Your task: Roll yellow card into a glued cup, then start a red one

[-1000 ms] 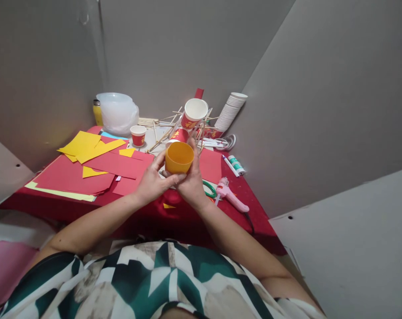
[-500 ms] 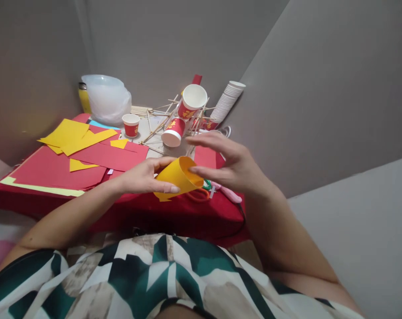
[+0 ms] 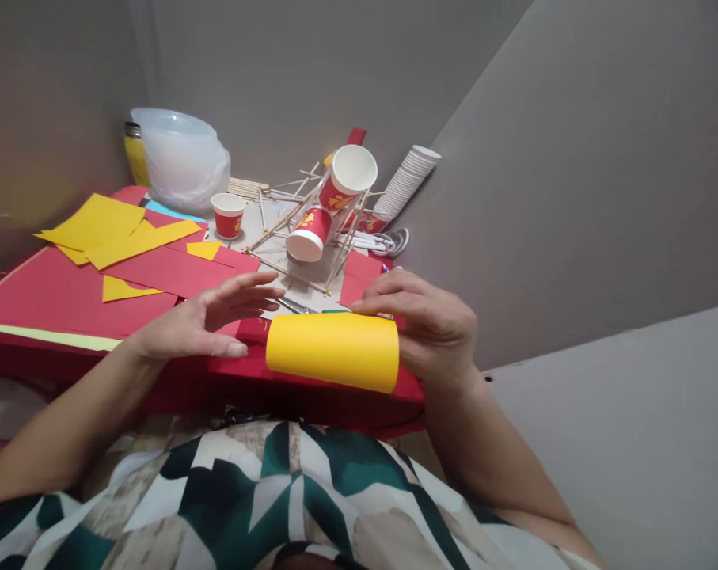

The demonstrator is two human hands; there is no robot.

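Note:
A yellow paper tube (image 3: 333, 353) lies sideways in the air over the front of the table. My right hand (image 3: 433, 328) grips its right end, with the fingers along the top edge and partly hidden behind it. To the left of the tube, my left hand (image 3: 207, 321) is open, fingers spread and apart from the paper. Behind the tube stands a frame of thin wooden sticks (image 3: 287, 273), which carries two red-and-white paper cups, an upper cup (image 3: 351, 174) and a lower cup (image 3: 308, 235). Part of a pair of scissors (image 3: 296, 305) shows just beyond the tube.
Red paper sheets (image 3: 55, 297) and yellow paper pieces (image 3: 97, 226) cover the left of the table. A small paper cup (image 3: 228, 215), a whitish plastic tub (image 3: 177, 162) and a yellow bottle (image 3: 136, 154) stand behind. A stack of cups (image 3: 411, 178) leans by the right wall, near a coiled cable (image 3: 394, 241).
My left hand has let go of the tube and moved left. My right hand has taken its right end, and the tube has turned from slanted to nearly level.

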